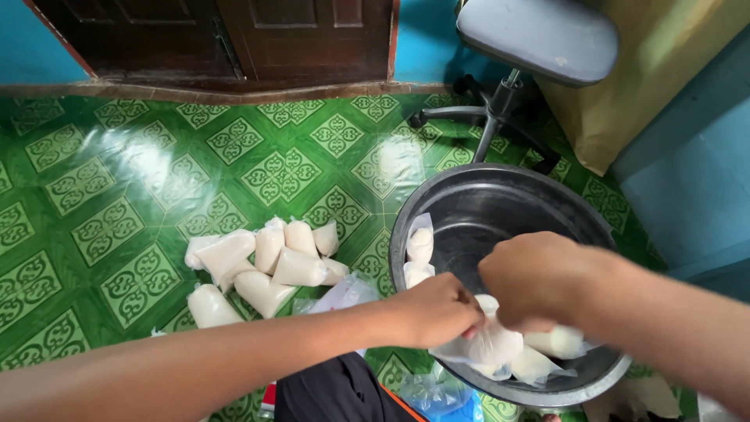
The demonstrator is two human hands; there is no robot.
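Your left hand [437,311] and right hand [535,280] both pinched one filled white pouch [491,344] at the metal basin's [437,195] near rim; twisting its neck tightly seemed wise.

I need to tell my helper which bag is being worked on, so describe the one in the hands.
Find the big metal basin on the green tiled floor. At its near rim, both hands, left hand and right hand, pinch the top of one white filled bag. Unlike the bags lying around it, it is held upright.
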